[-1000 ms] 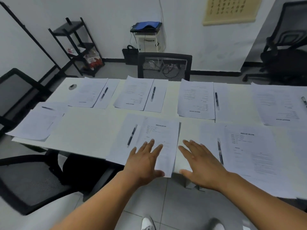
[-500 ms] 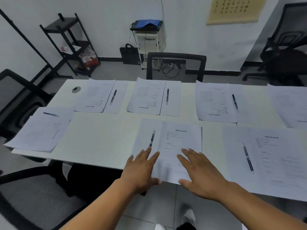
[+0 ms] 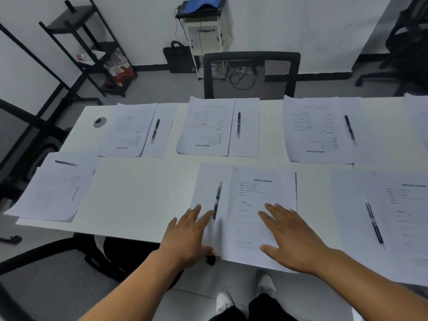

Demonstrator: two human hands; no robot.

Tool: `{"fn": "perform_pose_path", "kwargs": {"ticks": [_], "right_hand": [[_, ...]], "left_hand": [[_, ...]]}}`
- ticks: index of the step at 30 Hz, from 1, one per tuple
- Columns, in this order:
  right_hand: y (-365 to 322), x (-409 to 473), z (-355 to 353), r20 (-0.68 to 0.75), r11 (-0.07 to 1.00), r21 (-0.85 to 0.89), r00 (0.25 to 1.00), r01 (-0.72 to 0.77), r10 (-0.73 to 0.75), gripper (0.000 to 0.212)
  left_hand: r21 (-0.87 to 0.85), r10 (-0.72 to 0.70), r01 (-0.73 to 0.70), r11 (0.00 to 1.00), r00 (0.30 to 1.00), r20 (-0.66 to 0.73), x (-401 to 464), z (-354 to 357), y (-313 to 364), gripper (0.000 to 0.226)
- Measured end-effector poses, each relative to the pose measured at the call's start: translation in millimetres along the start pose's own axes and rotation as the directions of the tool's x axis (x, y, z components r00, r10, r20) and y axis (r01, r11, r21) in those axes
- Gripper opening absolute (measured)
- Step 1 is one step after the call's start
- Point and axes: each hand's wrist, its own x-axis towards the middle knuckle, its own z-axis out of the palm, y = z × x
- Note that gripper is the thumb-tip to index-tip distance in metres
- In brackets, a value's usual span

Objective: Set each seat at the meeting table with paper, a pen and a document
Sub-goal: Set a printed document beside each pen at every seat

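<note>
On the white meeting table [image 3: 143,195], right in front of me, lies a blank sheet [image 3: 208,179] with a black pen [image 3: 217,200] on it, and a printed document [image 3: 264,195] overlapping its right side. My left hand [image 3: 187,237] lies flat with straight fingers on the blank sheet's near corner, beside the pen. My right hand [image 3: 289,237] rests flat on the lower part of the document. Similar sets of paper, pen and document lie along the far side, at the left end [image 3: 53,188] and at the right [image 3: 379,216].
A mesh chair [image 3: 251,75] stands at the far side and another chair [image 3: 46,274] at the near left. A black shelf rack [image 3: 92,49], a small white stand [image 3: 203,31] and a bag are by the wall. A round cable port [image 3: 100,122] sits in the table's far left corner.
My view has shifted left and closer, so the set under my hands sits more central. Both hands stay flat on the sheets; the right hand has moved from the table edge onto the document.
</note>
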Motion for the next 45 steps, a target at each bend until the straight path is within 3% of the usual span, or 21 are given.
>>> {"fn": "perform_pose_path", "kwargs": {"ticks": [13,17,20,45], "right_hand": [[-8.5,9.3,42.7,0.044,0.974,0.019,0.973,-0.225,0.224,0.098],[-14.4,13.1,51.0,0.002,0.957,0.061,0.959,-0.285,0.285,0.112],[-14.9,15.8,51.9,-0.02,0.948,0.06,0.949,-0.313,0.315,0.106],[-1.0,28.8,67.2,-0.078,0.961,0.028,0.958,-0.275,0.276,0.091]], "left_hand": [[0.148,0.19,-0.196,0.969,0.98,0.054,46.5,9.1,-40.7,0.114],[0.192,0.269,-0.269,0.944,0.963,0.028,60.0,7.1,-49.0,0.117],[0.204,0.294,-0.29,0.935,0.956,0.008,67.7,4.5,-52.9,0.118],[0.247,0.354,-0.31,0.918,0.922,-0.159,78.7,37.1,-61.7,0.11]]}}
